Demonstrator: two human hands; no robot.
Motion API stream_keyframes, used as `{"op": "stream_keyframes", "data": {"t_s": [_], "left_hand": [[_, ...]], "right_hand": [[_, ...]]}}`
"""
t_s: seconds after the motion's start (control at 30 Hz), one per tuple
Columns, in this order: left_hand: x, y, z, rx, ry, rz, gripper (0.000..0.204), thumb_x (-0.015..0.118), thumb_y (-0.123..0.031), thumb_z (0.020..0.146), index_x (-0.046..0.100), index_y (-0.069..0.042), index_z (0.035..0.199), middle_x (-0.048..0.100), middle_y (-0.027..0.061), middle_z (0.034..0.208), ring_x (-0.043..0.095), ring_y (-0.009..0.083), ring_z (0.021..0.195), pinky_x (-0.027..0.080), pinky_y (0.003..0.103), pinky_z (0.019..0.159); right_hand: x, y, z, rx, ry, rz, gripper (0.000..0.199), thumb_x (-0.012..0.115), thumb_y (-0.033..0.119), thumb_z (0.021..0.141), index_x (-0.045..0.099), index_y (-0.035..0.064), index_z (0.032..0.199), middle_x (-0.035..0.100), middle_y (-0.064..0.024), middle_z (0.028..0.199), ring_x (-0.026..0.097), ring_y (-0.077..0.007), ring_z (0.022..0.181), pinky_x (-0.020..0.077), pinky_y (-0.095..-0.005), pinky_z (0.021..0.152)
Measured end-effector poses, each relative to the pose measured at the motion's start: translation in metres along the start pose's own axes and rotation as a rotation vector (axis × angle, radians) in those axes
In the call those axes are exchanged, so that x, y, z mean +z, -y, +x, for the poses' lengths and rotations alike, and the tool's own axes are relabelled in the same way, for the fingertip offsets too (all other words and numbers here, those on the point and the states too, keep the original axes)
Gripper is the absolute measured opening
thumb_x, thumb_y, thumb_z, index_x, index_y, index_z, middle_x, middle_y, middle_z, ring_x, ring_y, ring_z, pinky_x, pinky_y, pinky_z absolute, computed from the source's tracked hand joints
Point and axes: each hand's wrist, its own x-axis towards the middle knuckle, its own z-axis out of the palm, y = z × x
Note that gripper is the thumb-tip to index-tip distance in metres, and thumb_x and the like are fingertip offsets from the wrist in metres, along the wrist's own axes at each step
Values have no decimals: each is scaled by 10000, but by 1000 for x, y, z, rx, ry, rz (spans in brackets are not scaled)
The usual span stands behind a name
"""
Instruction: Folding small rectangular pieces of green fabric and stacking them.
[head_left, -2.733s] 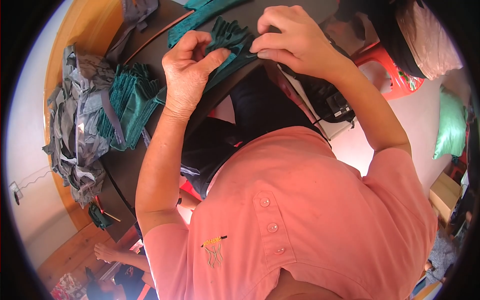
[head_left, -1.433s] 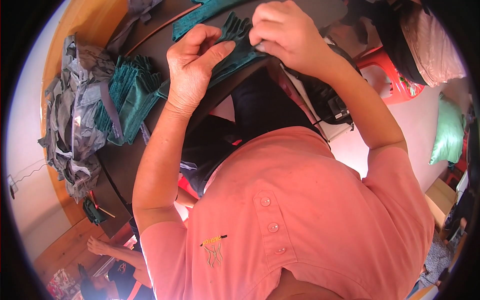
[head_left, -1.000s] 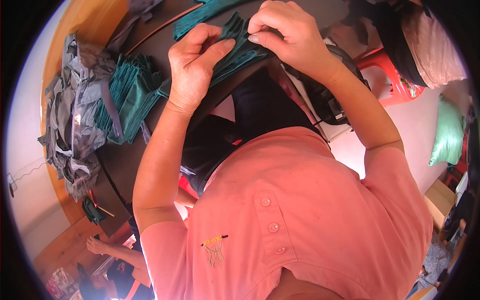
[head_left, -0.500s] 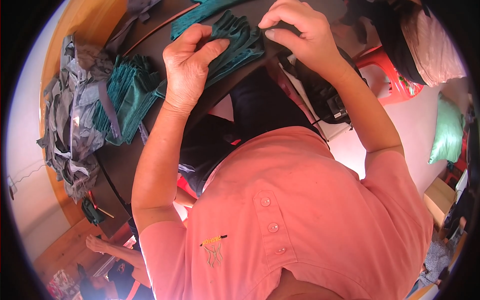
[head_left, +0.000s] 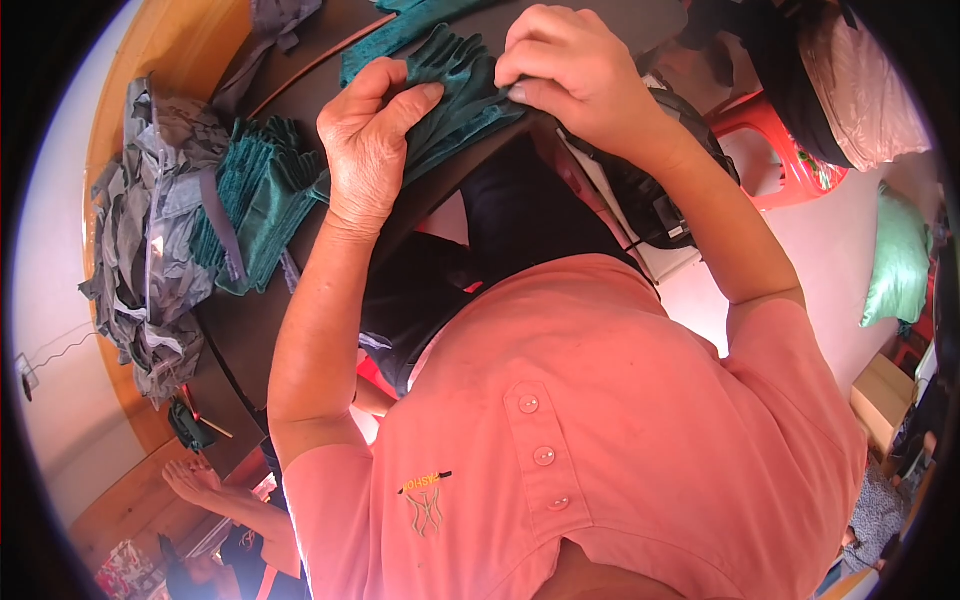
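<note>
A teal velvet fabric piece, gathered into pleats, lies at the dark table's near edge. My left hand is closed on its left side, thumb pressed down over the folds. At the right end of the same fabric, my right hand has its fingers curled and thumb and forefinger pinched at the edge. What exactly sits between those right fingertips is partly hidden. Left of my left wrist rests a folded stack of teal velvet. Another teal velvet piece lies beyond my left hand.
Crumpled grey fabric heaps at the table's left side. Below the right forearm is a black machine part. A red plastic stool, a pale green sack and a cardboard box stand right. Another person's arm shows lower left.
My right hand has moved left and down, and its fingertips, apart from the fabric before, have closed at its right edge. My left hand has shifted slightly left, still holding the pleats.
</note>
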Motion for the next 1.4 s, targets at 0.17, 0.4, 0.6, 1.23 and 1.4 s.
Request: {"op": "stream_keyframes", "data": {"t_s": [0.17,0.4,0.6,1.23,1.4], "left_hand": [[2,1,0,-9,-27,-128,141,792,-29,835,701,3,938,600,-50,815,499,52,764,434,201,742],[11,-1,2,66,58,105,277,892,-11,714,707,-15,921,536,-68,729,473,57,678,427,223,608],[2,4,2,-21,-34,-74,131,793,-40,811,709,7,900,587,-47,746,472,50,702,417,214,654],[0,7,7,-1,20,-67,181,823,-72,796,663,-2,843,504,-61,720,423,61,676,399,233,614],[0,2,9,-63,-80,-324,100,761,-81,827,710,-1,858,643,-38,773,515,55,724,438,211,704]], "right_hand": [[-1,-4,-7,-65,96,-75,137,740,60,806,685,132,908,595,-4,967,586,-209,912,393,-352,827],[23,-36,-6,-245,-133,-26,138,743,58,792,689,116,904,597,-33,936,589,-241,899,403,-371,805],[9,-15,2,-233,-103,-17,136,750,71,789,689,118,901,600,-30,928,593,-240,889,407,-369,794],[4,-10,20,41,135,-10,106,696,204,920,729,104,905,601,-6,826,579,-201,795,432,-349,800],[5,-22,16,77,185,-80,104,714,196,874,700,103,830,612,-24,776,603,-229,776,449,-389,728]]}}
